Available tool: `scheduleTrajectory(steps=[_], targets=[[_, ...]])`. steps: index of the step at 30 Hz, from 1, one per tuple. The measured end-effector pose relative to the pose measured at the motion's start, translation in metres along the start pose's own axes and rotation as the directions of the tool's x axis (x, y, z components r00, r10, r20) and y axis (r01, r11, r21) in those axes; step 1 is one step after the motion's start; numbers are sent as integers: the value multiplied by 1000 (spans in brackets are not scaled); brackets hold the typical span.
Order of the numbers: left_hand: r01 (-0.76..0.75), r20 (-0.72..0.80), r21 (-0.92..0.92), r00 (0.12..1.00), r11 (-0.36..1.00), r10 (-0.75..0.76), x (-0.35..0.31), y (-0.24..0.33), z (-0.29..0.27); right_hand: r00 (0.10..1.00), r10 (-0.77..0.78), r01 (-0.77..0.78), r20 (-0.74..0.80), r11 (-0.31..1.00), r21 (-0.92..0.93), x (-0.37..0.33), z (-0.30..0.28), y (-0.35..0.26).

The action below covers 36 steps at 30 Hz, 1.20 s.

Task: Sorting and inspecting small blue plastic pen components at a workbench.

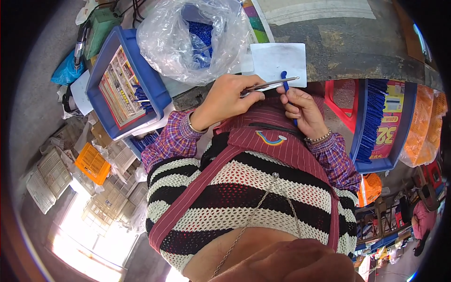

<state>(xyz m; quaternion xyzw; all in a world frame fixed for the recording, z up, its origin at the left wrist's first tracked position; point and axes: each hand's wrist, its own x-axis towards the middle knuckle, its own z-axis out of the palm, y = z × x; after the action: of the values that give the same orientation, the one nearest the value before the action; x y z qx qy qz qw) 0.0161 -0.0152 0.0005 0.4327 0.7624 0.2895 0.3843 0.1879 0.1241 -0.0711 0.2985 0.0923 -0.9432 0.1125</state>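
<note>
My left hand [229, 97] is closed around a slim, pointed metal tool [272, 84], whose exact kind I cannot make out. Its tip reaches right, crossing a thin blue plastic stick [284, 81] just below the stick's rounded upper end. My right hand [303, 107] pinches that stick upright between thumb and fingers, and its lower end shows beneath the hand. A white sheet of paper [268, 58] lies on the bench behind the stick. Both hands are in front of my dark red striped apron [277, 141].
A clear plastic bag [157, 47] of small blue pieces [201, 40] stands at the back left. Beside it is a blue bin [162, 89] with printed sheets and blue sticks. Another blue bin [376, 168], full of blue sticks, is right. The dark bench edge [366, 73] runs behind.
</note>
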Motion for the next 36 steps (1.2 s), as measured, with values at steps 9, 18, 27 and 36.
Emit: scheduleTrajectory(steps=[9,18,27,36], targets=[[71,29,-132,997,989,-68,3,2,1,988,-125,110,-94,982,-155,-8,15,0],[-35,-12,-224,999,974,33,2,1,2,906,-398,277,-141,813,-512,-18,30,4],[-15,27,-480,999,877,32,-1,-11,7,946,-321,282,-33,870,-405,-24,34,-7],[35,61,-548,998,836,-2,0,-7,8,975,-221,215,11,934,-284,-23,25,-11]])
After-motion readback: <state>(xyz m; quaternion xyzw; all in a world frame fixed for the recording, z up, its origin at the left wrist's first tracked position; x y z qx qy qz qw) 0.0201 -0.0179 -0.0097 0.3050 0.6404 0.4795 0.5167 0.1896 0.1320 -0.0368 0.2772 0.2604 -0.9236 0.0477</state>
